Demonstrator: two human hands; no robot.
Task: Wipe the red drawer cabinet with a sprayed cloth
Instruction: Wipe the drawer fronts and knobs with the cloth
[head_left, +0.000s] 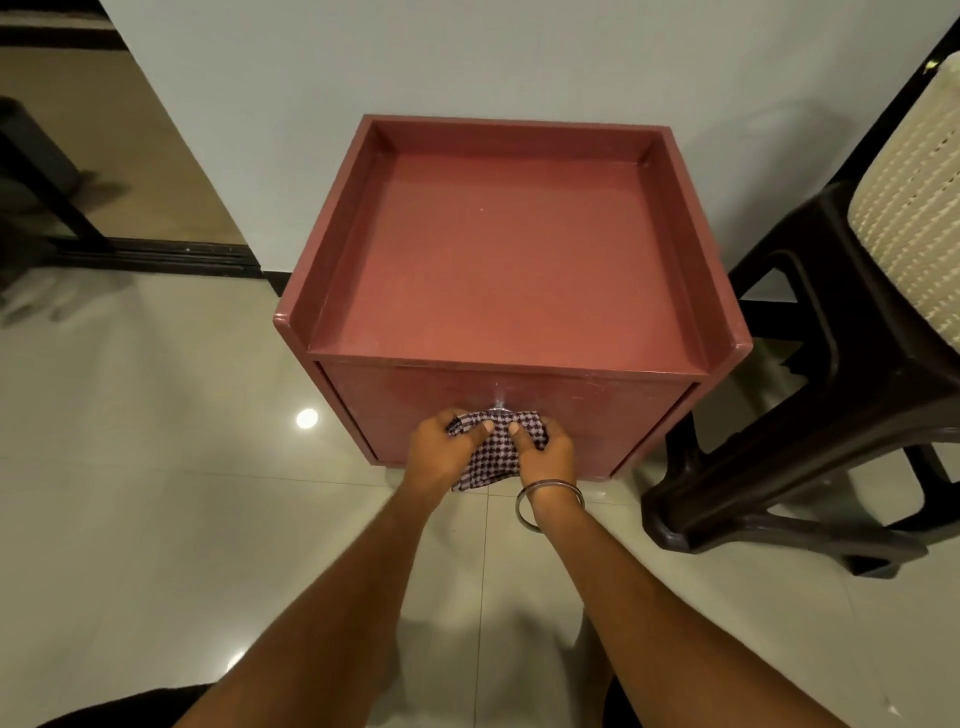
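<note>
Open tiled floor (156, 467) lies left of the red cabinet (509, 249). A dark plastic stool (779, 415) crowds its right side, and the wall (467, 62) blocks the back.

Red cabinet (511, 249); purple-and-white checked cloth (493, 457); dark brown stool (810, 415); cream woven basket (914, 208)

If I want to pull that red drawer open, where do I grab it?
Probably the small metal knob in the middle of the drawer front. Come from the front: it sticks out there, and the rest looks flat. The checked cloth in both hands partly covers it.
</note>
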